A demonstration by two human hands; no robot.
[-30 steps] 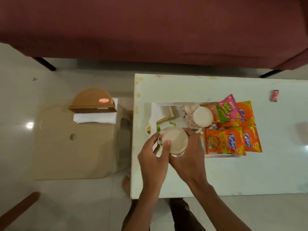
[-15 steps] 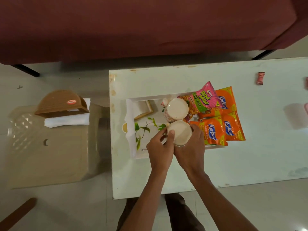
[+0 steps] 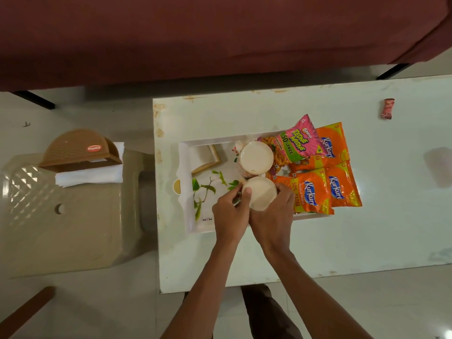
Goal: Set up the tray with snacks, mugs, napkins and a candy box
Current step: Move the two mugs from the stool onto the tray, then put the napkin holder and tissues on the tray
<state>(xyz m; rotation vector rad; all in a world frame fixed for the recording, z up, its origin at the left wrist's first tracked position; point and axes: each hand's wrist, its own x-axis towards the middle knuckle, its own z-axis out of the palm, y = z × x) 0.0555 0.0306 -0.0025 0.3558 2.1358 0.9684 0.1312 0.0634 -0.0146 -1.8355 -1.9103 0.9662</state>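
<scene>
A white tray with a leaf print lies on the white table. On its right side lie several orange snack packets and a pink one. A floral mug stands in the tray's middle. Just in front of it is a second mug, held from both sides by my left hand and my right hand. Its base is hidden by my fingers, so contact with the tray cannot be told.
A brown napkin holder with white napkins sits on a beige plastic stool left of the table. A small pink candy wrapper lies at the table's far right. A maroon sofa runs behind.
Both hands have carried the second mug from the tray's front-left area to just in front of the first mug, beside the orange packets. The camera view has shifted.
</scene>
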